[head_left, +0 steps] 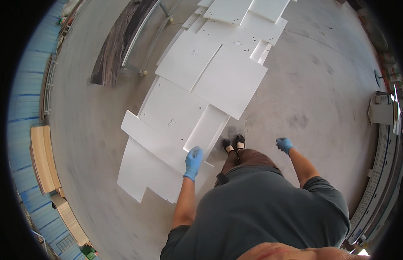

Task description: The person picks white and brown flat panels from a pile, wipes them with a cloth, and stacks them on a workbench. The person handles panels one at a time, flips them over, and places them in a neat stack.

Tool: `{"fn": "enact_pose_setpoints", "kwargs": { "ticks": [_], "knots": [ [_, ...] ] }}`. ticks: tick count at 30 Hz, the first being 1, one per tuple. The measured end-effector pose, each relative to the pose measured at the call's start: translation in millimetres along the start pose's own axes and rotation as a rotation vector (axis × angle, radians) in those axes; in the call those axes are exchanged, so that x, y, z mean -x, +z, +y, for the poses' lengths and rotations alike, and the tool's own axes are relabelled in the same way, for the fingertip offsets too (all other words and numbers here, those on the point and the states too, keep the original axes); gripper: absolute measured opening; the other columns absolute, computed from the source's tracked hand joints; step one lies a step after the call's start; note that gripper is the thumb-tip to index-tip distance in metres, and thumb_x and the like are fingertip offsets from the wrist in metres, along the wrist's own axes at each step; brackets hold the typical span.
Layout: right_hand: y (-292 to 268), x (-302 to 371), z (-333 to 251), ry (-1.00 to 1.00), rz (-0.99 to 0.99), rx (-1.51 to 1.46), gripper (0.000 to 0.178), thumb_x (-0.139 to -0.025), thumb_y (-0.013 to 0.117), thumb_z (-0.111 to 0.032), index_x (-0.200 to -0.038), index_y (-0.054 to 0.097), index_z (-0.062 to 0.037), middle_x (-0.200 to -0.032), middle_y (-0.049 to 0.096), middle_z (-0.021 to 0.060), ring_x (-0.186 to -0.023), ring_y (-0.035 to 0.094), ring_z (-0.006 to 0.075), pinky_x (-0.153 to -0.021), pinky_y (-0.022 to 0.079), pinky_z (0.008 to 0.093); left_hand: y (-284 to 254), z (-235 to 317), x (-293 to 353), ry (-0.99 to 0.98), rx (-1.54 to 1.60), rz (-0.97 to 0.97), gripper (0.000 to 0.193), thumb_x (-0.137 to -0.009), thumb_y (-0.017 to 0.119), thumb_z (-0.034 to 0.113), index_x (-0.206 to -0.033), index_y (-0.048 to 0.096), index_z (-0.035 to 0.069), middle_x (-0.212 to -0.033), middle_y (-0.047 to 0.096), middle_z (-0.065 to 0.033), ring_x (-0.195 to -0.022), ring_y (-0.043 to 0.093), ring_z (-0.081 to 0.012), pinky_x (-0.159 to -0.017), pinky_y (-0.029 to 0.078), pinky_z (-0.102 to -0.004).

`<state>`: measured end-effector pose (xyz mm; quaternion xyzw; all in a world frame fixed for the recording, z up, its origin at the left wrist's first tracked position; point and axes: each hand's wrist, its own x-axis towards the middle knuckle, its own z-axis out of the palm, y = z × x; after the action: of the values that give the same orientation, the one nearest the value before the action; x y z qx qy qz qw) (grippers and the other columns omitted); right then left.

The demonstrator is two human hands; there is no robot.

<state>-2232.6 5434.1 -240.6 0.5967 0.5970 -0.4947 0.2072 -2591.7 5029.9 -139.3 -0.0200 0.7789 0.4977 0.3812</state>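
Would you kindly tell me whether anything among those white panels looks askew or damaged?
The white panels overlap unevenly, their edges out of line. Small grey patches show on a few; I cannot tell whether they are damage.

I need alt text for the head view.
A person stands beside overlapping white panels, blue-gloved left hand by their near side, contact unclear, and blue-gloved right hand out over the grey floor. Dark streaked sheets show upper left.
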Motion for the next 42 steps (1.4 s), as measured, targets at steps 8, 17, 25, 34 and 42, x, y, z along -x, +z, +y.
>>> {"fn": "enact_pose_setpoints", "kwargs": {
  "ticks": [8,17,25,34,42],
  "knots": [
    [-20,-31,-154,-0.361,-0.104,-0.067,0.051,-0.1,0.065,-0.032,-0.137,0.065,0.0038,-0.118,0.076,0.015,-0.104,0.07,0.0191,-0.095,0.054,0.0338,25,-14,-59,-0.05,-0.242,-0.017,0.055,-0.097,0.062,0.035,-0.133,0.063,-0.007,-0.128,0.071,-0.0222,-0.116,0.069,-0.0314,-0.102,0.052,-0.0387],
    [-107,-169,-268,-0.302,-0.143,-0.219,0.051,-0.101,0.066,-0.027,-0.14,0.062,0.0064,-0.119,0.075,0.014,-0.099,0.07,0.0169,-0.089,0.055,0.0313,135,153,-222,0.051,-0.342,0.108,0.06,-0.097,0.064,0.038,-0.137,0.061,-0.006,-0.14,0.065,-0.0249,-0.13,0.063,-0.0365,-0.109,0.049,-0.0414],
    [-188,-306,-323,-0.177,0.0,-0.088,0.054,-0.101,0.066,-0.031,-0.14,0.061,0.0059,-0.123,0.074,0.0152,-0.099,0.071,0.0203,-0.089,0.056,0.0328,241,277,-352,0.091,-0.628,0.16,0.061,-0.094,0.063,0.043,-0.136,0.063,-0.001,-0.14,0.064,-0.0237,-0.132,0.059,-0.0379,-0.113,0.045,-0.0449],
    [-184,-329,-438,-0.344,0.203,-0.031,0.058,-0.101,0.061,-0.034,-0.144,0.058,0.0048,-0.136,0.069,0.0234,-0.126,0.066,0.0287,-0.106,0.05,0.036,262,374,-545,0.36,-0.974,0.222,0.069,-0.09,0.065,0.046,-0.144,0.054,0.004,-0.145,0.052,-0.0163,-0.143,0.04,-0.0374,-0.119,0.03,-0.052],
    [-166,-346,-476,-0.178,0.267,0.002,0.059,-0.096,0.065,-0.043,-0.134,0.067,0.0016,-0.118,0.075,0.0226,-0.11,0.073,0.0322,-0.095,0.054,0.0388,262,419,-647,0.363,-1.157,0.211,0.084,-0.087,0.066,0.057,-0.152,0.046,0.008,-0.151,0.046,-0.0136,-0.15,0.03,-0.0361,-0.121,0.024,-0.0517]
  ]
}}
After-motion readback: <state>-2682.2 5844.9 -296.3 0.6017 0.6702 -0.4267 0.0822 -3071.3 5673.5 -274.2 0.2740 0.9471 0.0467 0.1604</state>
